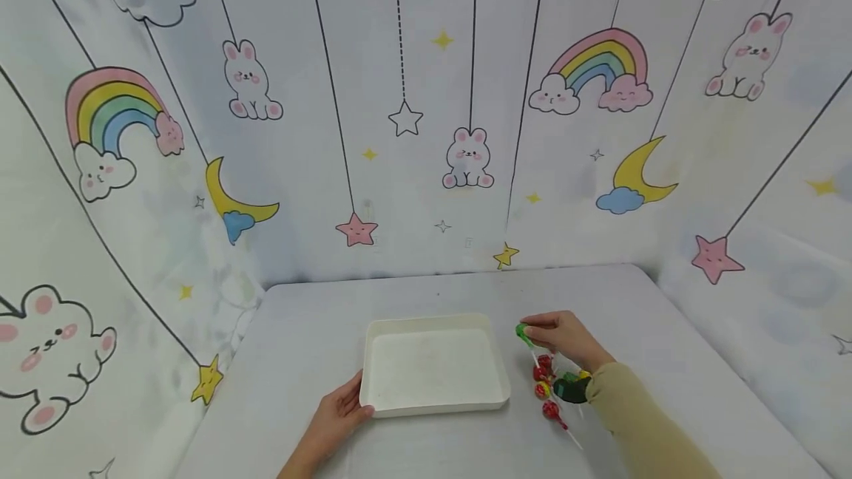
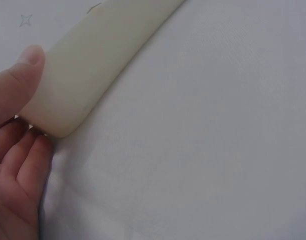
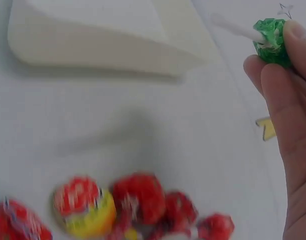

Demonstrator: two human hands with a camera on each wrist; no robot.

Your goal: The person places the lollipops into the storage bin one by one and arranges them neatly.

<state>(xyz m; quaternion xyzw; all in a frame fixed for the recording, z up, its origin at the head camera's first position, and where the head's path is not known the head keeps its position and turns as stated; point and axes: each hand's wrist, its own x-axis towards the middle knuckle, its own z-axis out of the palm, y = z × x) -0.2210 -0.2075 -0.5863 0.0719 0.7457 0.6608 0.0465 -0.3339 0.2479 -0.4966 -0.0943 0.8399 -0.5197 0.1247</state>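
Note:
My left hand (image 1: 337, 417) grips the front left corner of a shallow white rectangular tray (image 1: 433, 369), its thumb on the tray's wall in the left wrist view. No contents show inside the tray. Between thumb and fingertips, my right hand (image 1: 564, 338) pinches a green-wrapped lollipop (image 3: 269, 44) by its candy end. That lollipop is held above the table just right of the tray, its white stick pointing away from the fingers. Below this hand lie several more lollipops, among them a red one (image 1: 550, 410) and a red-and-yellow one (image 1: 542, 390).
A white cloth covers the table (image 1: 319, 331). Green and yellow wrappers (image 1: 571, 376) show partly behind the dark object at my right wrist. White curtains (image 1: 426, 198) printed with rabbits, stars and rainbows stand at the back and both sides.

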